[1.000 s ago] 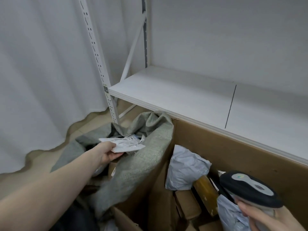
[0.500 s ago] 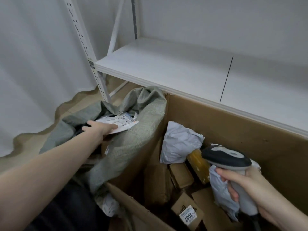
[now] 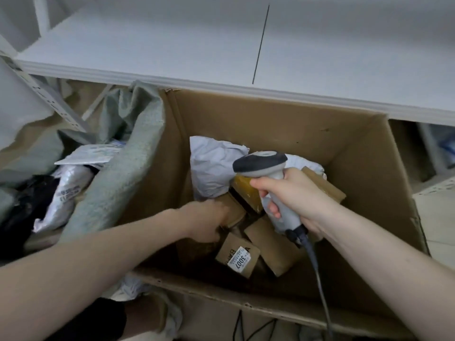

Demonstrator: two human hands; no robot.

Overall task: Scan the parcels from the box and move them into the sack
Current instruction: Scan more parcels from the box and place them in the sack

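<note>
1. My left hand (image 3: pixel 209 221) is down inside the cardboard box (image 3: pixel 270 119), fingers curled onto a small brown carton (image 3: pixel 234 210) – the grip looks closed on its edge, though my fingertips are hidden behind the carton.
2. My right hand (image 3: pixel 293 195) is wrapped tight round the handle of the barcode scanner (image 3: pixel 264 166), index finger forward near the trigger; scanner head sits over the parcels, cable (image 3: pixel 317 271) trailing back over the box's near wall.
3. In the box: a grey poly mailer (image 3: pixel 214 168) at the far left, a yellowish taped parcel (image 3: pixel 246 191) just under the scanner, a brown carton with a white "3007" label (image 3: pixel 240 258) near the front, another plain carton (image 3: pixel 270 244) beside it.
4. The grey-green woven sack (image 3: pixel 125 173) stands just left of the box, touching its left wall, mouth open – a white labelled mailer (image 3: pixel 92 153) and a silver bag (image 3: pixel 66 190) lie inside.
5. A white shelf (image 3: pixel 172 40) runs along behind the box and sack.
</note>
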